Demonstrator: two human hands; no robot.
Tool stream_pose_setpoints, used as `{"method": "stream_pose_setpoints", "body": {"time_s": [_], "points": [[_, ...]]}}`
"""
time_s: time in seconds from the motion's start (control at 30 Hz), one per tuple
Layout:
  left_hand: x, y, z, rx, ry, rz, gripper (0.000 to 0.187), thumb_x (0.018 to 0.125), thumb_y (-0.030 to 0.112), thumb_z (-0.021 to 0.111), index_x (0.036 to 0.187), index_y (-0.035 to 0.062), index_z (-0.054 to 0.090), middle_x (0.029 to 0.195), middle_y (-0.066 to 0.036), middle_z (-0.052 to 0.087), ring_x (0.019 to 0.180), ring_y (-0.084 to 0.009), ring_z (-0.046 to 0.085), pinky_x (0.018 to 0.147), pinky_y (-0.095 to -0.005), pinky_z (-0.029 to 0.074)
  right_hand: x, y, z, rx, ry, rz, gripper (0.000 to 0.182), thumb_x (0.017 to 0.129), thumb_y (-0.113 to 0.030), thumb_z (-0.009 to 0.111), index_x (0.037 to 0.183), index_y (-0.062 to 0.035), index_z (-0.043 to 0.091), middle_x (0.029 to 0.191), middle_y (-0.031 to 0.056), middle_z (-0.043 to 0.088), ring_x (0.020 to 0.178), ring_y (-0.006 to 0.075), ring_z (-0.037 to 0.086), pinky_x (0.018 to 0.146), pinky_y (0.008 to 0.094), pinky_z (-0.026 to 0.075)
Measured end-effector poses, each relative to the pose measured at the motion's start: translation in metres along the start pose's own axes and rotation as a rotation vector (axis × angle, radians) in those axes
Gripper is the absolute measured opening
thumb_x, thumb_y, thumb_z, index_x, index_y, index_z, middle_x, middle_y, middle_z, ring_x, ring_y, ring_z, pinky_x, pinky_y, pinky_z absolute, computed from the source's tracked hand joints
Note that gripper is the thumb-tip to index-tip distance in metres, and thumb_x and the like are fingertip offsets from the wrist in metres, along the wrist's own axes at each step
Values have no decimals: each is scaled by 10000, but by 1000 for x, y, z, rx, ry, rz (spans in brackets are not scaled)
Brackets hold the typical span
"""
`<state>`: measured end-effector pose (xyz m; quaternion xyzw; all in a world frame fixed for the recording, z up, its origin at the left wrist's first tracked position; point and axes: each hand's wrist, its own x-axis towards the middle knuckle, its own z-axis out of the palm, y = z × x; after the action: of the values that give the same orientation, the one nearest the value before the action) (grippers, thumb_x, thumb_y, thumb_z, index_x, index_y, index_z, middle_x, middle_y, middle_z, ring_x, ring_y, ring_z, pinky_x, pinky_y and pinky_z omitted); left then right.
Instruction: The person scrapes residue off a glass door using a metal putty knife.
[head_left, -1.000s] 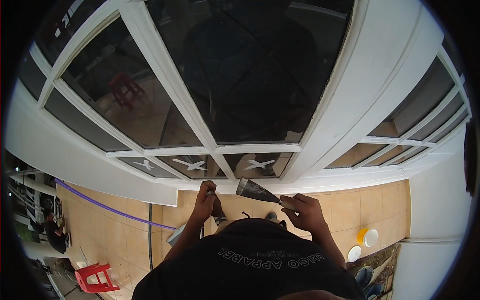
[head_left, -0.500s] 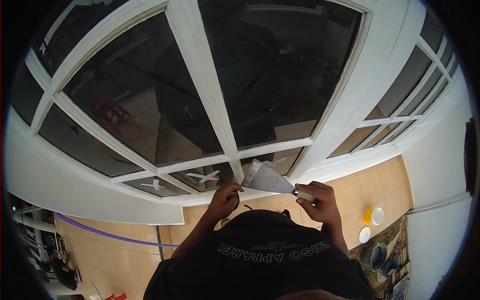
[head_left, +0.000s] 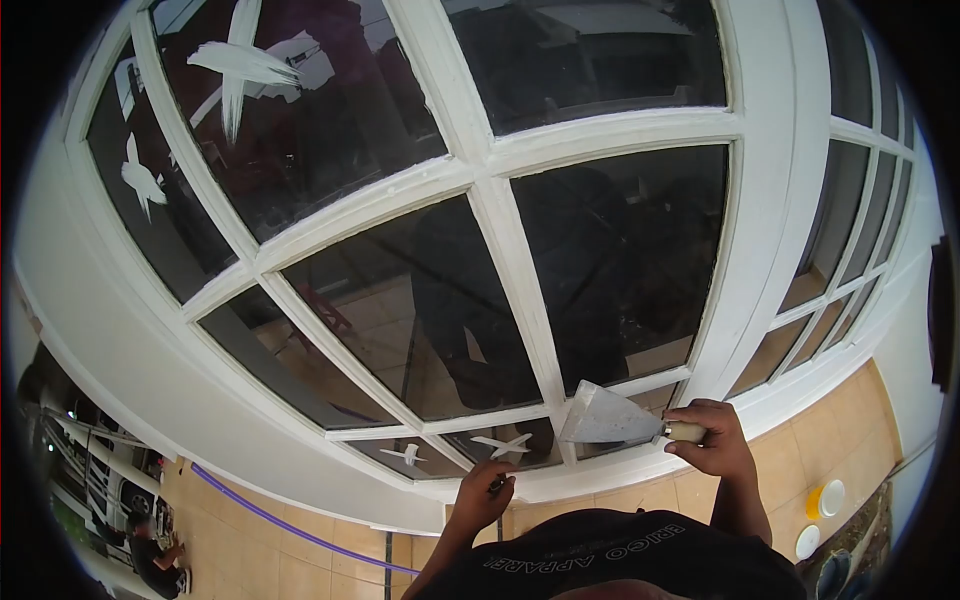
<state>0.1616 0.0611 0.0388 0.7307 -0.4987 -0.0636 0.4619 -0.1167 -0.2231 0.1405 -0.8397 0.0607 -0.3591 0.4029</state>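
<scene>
My right hand [head_left: 722, 440] is closed round the pale handle of a wide putty knife [head_left: 607, 416]. Its broad, smudged metal blade points left, in front of the lower part of a white-framed window [head_left: 528, 290]. My left hand [head_left: 484, 497] is closed a short way to the left and lower, its fingers curled. Something small and dark shows between those fingers, too small to name. White paint crosses mark several panes, among them a cross on a small lower pane [head_left: 503, 446] just above my left hand.
Tiled floor [head_left: 290, 515] runs below the window, with a purple hose [head_left: 290, 533] across it at left. A person in dark clothes [head_left: 153, 562] crouches at the far lower left. A yellow-and-white tub [head_left: 826, 499] and a white lid [head_left: 808, 542] lie at right.
My view has tilted up and shifted left, showing higher panes with white paint crosses. The putty knife stays in my right hand, and my left hand remains closed.
</scene>
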Motion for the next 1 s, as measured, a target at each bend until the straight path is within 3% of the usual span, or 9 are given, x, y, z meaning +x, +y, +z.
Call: {"method": "stream_pose_setpoints", "body": {"time_s": [0.1,0.17,0.33,0.47,0.57,0.73,0.8,0.87,1.0], "points": [[20,17,-34,91,23,137,270,847,-8,738,1094,95,697,926,-101,633,826,-243,663,726,-346,535,2,-6,-17,-43,69,0,543,644,-79,919,1161,-43,757,846,105,725,684,211,646,633,300,493],[31,27,-47,231,243,353,249,854,-27,701,1079,79,694,992,-120,641,900,-273,681,740,-366,542,1,-13,-24,-74,128,-7,489,650,-50,878,1125,-45,764,856,103,714,711,215,638,643,300,488],[32,23,-54,126,505,436,289,808,-117,531,994,58,665,1116,-162,590,800,-172,553,734,-336,493,-9,-25,-45,-292,394,-108,371,667,4,794,1035,-39,762,858,106,675,777,238,631,660,319,484],[60,44,-76,321,605,719,291,761,-146,521,859,66,695,1269,-207,540,1164,-360,586,938,-468,522,-3,-58,-75,-450,505,-223,356,697,-42,788,1050,-15,752,839,118,660,768,244,644,647,330,490],[89,59,-102,129,489,836,272,782,-129,546,877,85,684,1184,-163,623,888,-275,691,746,-376,575,17,-91,-94,-584,562,-344,344,749,-69,776,1085,-2,744,866,129,664,789,255,663,656,335,503],[152,179,-147,479,634,1227,199,762,-18,643,882,135,680,995,-110,722,707,-222,662,617,-310,511,68,-141,-106,-751,639,-472,352,873,-39,708,1222,-75,740,996,142,665,743,238,666,658,331,531],[177,229,-155,575,592,1328,128,825,23,662,944,69,664,1011,-155,714,780,-251,652,658,-343,500,87,-154,-109,-858,650,-474,370,930,-53,676,1281,-155,730,1025,139,671,730,233,688,666,339,556],[203,271,-152,728,634,1357,187,775,59,689,961,72,703,1004,-120,732,789,-267,650,705,-379,500,106,-160,-107,-909,668,-449,362,952,-75,663,1296,-173,721,1037,141,675,730,244,701,671,349,564],[254,315,-135,973,691,1370,296,800,204,755,1094,169,775,1112,1,737,957,-227,639,821,-383,449,125,-171,-99,-1000,689,-335,334,1011,-147,620,1333,-188,697,1062,141,684,751,280,722,695,370,581]]}}
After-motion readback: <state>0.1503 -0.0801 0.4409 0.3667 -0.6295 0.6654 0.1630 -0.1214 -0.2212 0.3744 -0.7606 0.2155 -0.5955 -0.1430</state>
